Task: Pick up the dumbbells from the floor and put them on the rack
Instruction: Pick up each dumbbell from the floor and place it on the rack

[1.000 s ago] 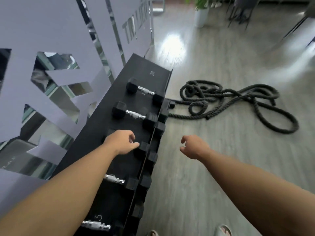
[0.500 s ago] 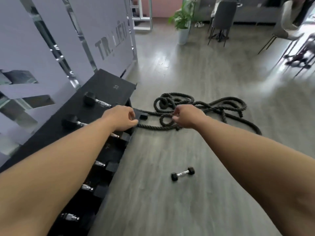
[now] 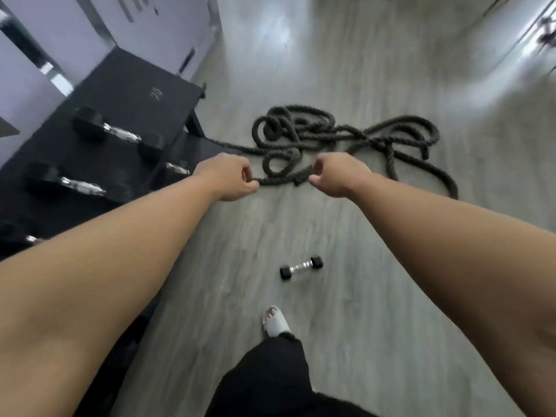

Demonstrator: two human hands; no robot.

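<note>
Grey floor [image 3: 346, 236] with small dumbbell [image 3: 301, 267], coiled rope [image 3: 331, 139]; rack [image 3: 129, 82] with dumbbells [image 3: 117, 134].

place: gym, probably | signs: dumbbell rack [image 3: 126, 85], battle rope [image 3: 346, 139], loose dumbbell [image 3: 301, 267] on wood-look floor [image 3: 331, 224]

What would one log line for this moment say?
left hand: empty | right hand: empty | small dumbbell: on floor, untouched | rack: holds larger dumbbells
</note>
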